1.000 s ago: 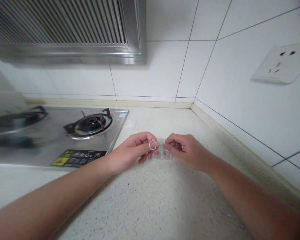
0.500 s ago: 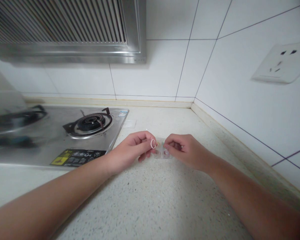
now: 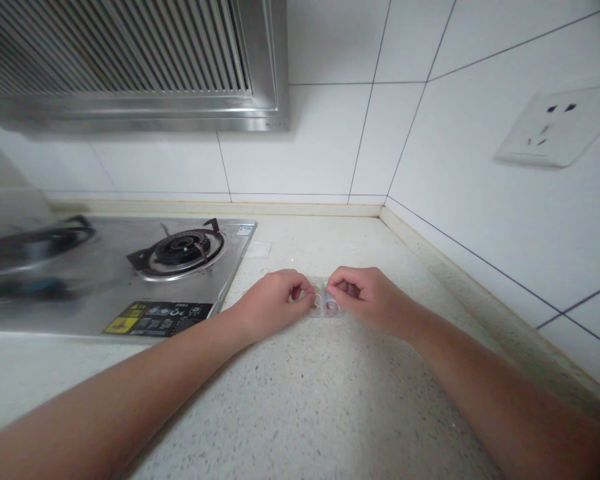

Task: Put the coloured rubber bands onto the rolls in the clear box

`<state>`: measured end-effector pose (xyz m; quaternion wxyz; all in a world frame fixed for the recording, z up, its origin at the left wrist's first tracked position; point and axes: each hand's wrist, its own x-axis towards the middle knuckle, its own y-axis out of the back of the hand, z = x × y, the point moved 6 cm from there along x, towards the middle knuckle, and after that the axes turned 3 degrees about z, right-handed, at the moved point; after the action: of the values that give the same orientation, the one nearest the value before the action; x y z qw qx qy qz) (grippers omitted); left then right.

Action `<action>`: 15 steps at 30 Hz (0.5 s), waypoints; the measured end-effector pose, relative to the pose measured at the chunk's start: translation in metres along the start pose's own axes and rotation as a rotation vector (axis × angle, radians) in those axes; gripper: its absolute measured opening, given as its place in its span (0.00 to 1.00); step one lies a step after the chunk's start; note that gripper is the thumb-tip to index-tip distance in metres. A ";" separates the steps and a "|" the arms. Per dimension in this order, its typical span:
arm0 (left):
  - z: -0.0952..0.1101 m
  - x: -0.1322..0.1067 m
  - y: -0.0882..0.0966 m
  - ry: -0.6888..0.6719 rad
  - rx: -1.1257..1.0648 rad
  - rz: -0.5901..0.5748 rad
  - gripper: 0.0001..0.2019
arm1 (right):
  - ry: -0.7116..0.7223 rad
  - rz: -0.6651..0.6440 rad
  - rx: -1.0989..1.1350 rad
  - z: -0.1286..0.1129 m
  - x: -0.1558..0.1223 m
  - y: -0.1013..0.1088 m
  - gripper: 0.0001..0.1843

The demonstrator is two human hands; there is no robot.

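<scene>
A small clear plastic case (image 3: pixel 325 303) lies on the speckled countertop (image 3: pixel 305 400) between my hands. My left hand (image 3: pixel 273 307) is curled, its fingertips pinching a small pale ring (image 3: pixel 316 301) down against the left side of the case. My right hand (image 3: pixel 363 297) is also curled, with thumb and forefinger pinched on the right edge of the case. A second ring-like shape shows inside the case near my right fingertips.
A steel gas stove (image 3: pixel 130 280) with a burner (image 3: pixel 183 248) lies to the left. A range hood (image 3: pixel 130 63) hangs above it. White tiled walls meet in a corner behind, and a wall socket (image 3: pixel 555 130) sits on the right wall.
My left hand lowered the pale ring from in front of its fingers down onto the clear case and moved closer to my right hand, which stayed put.
</scene>
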<state>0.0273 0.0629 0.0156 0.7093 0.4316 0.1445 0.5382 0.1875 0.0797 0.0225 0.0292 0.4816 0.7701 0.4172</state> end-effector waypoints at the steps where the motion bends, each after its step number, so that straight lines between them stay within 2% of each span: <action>1: 0.001 0.000 0.000 -0.019 0.035 0.001 0.07 | 0.001 -0.005 -0.004 0.000 0.000 0.000 0.09; 7: 0.000 0.001 0.002 -0.029 0.142 -0.001 0.07 | 0.019 -0.019 -0.030 -0.001 0.001 -0.001 0.10; 12: 0.005 0.000 0.004 -0.089 0.199 -0.015 0.08 | 0.018 -0.061 -0.047 -0.001 0.000 -0.002 0.09; 15: 0.008 0.000 0.007 -0.116 0.210 0.018 0.09 | 0.016 -0.067 -0.058 0.001 -0.001 -0.002 0.09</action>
<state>0.0278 0.0596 0.0259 0.6625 0.5352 0.1547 0.5007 0.1869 0.0795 0.0206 0.0509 0.4510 0.7737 0.4421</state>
